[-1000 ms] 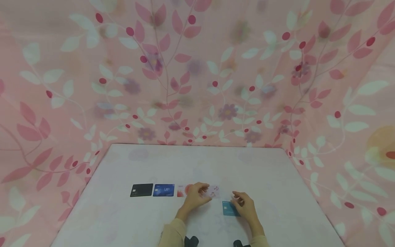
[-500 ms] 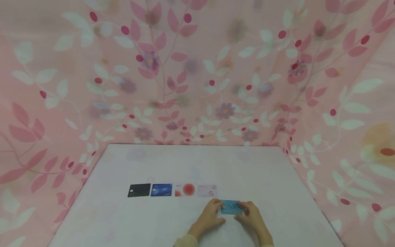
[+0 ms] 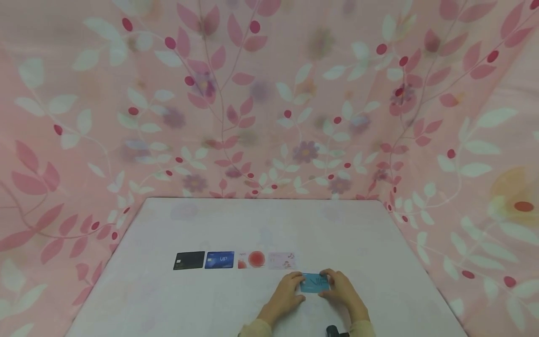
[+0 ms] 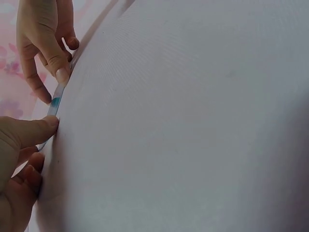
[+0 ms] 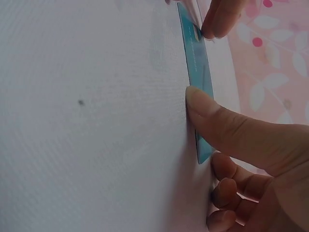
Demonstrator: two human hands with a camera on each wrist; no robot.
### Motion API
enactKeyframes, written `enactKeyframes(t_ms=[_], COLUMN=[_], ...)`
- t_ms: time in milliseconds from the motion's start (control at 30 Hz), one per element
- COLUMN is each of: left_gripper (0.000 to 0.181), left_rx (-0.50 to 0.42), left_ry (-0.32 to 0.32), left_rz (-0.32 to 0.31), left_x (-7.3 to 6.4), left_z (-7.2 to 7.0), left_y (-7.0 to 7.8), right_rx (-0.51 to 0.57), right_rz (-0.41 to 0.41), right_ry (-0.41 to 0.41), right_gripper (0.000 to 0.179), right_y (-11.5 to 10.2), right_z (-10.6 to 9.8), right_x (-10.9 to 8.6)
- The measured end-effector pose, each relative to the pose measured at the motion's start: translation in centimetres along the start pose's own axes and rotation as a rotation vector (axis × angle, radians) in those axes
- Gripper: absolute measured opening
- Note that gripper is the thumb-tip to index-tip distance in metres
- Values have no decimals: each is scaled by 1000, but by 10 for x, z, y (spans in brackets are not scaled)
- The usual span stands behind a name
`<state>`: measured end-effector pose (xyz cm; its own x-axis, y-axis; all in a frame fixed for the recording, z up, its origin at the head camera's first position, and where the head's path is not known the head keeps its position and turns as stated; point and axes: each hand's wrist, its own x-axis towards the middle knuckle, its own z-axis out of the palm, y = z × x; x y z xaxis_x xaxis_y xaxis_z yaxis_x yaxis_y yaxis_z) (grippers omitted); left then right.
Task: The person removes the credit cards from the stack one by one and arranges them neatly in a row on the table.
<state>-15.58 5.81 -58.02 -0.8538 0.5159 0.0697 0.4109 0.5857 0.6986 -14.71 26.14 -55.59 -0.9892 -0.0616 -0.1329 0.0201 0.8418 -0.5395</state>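
Note:
A teal bank card (image 3: pixel 313 282) printed with "VIP" lies flat on the white table, in front of the row's right end. My left hand (image 3: pixel 287 292) holds its left end, fingers at the far edge and thumb at the near edge. At the other end my right hand (image 3: pixel 342 291) pinches it between thumb and fingers. The right wrist view shows the right thumb (image 5: pixel 205 108) over the near edge of the teal card (image 5: pixel 194 63). From the left wrist, the card (image 4: pixel 55 102) appears as a thin strip between both hands.
Left of the hands, a row runs across the table (image 3: pixel 202 309): a black card (image 3: pixel 189 260), a blue VIP card (image 3: pixel 219 260), a white-and-red card (image 3: pixel 256 259) and a pale pink card (image 3: pixel 282 260). Pink floral cloth (image 3: pixel 261 117) surrounds the table. A black object (image 3: pixel 332 331) shows by the right wrist.
My left hand has left the pale pink card in the row and come right and nearer to the teal card's left end. My right hand has shifted to grip its right end.

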Motion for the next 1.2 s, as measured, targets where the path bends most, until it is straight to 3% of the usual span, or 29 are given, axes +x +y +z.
enactKeyframes(t_ms=[467,733,1067,1200], left_gripper=[52,52,55,56], left_rx=[-36,-87,-38,-59], left_ry=[128,137,158,151], left_rz=[33,2,80,59], left_x=[0,0,0,0], left_z=[6,11,8,5], left_y=[-3,-7,-8,-7], right_rx=[73,107,123,110], right_rz=[-6,12,-41,-83], right_ry=[39,38,207,232], right_gripper=[53,60,62,63], right_y=[-1,-3,0,-3], right_z=[1,3,15,16], right_x=[-3,-6,-20,-20])
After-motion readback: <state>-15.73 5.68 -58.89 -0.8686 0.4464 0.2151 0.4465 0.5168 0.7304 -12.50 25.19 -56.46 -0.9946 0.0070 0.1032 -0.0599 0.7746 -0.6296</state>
